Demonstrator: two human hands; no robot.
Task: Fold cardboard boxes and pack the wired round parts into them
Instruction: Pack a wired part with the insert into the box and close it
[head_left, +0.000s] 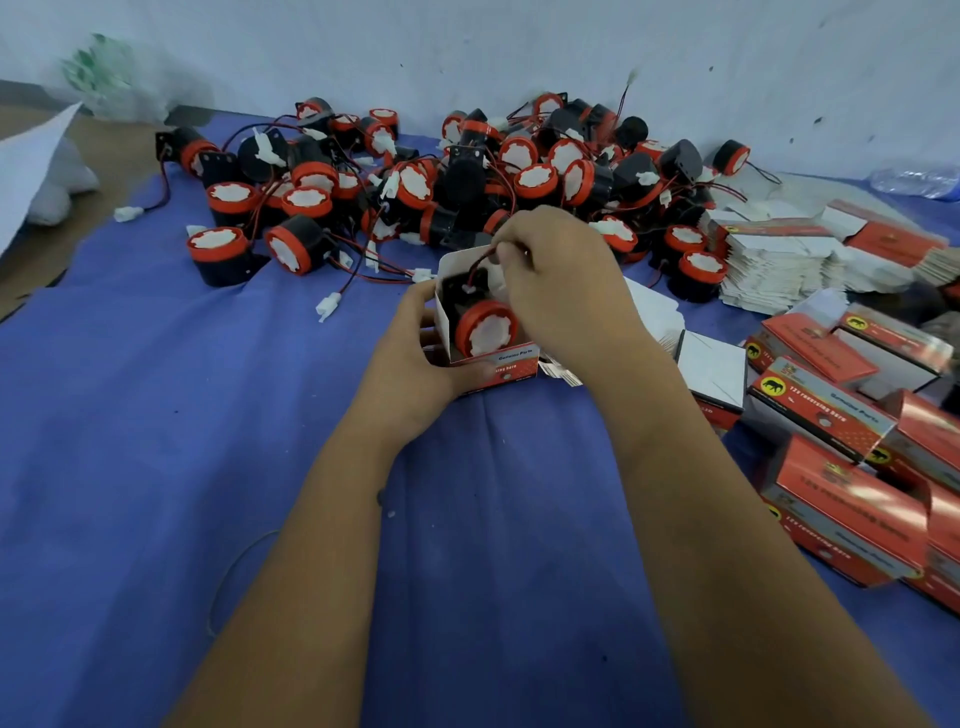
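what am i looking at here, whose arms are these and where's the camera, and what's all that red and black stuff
There is no machine here: these are a person's two bare arms, seen by one wide-angle camera worn on their head, looking forward and down. The surface is a blue cloth. At the back lies a pile of round parts, black with red rims and thin wires. On the right are flat unfolded boxes and folded red boxes. The left hand grips an open box with one round part in it. The right hand pinches that part's wire above the box, probably tucking it in.
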